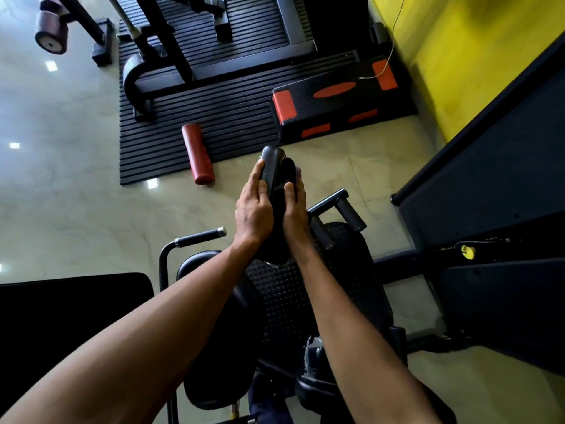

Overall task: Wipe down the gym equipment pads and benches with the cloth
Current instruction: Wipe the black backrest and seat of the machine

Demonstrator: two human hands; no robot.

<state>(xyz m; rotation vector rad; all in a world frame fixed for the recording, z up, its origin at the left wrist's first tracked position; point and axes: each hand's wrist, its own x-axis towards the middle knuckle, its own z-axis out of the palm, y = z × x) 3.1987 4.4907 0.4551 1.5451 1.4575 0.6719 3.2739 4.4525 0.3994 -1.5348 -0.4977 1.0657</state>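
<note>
Treat the black pad (273, 168), standing on edge at the centre of the frame, as the surface to finish first. Keep the left hand (255, 209) flat against its left face, fingers (256, 179) straight and pressed together, as a brace against the wiping push. Work with the right hand (295, 215) on the opposite face, thumb hooked over the near edge and gripping what looks like the cloth (290, 172), a dark bundle with a pinkish corner; cannot tell the lie of the other right fingers, hidden behind the pad. Press evenly and drag in long overlapping strokes from the top edge down toward the wrists, then move on to the rim and the left face under the bracing palm. Refold to a fresh side once grime shows. Mind the two short grips (351, 212) just right of the hands and the studded seat (293, 292) below, probably next in line. Leave alone the red roller (197, 154) on the ribbed mat (214, 133) left of centre, and the black-and-orange step (333, 102) above, near the yellow wall (458, 56) at upper right.
</note>
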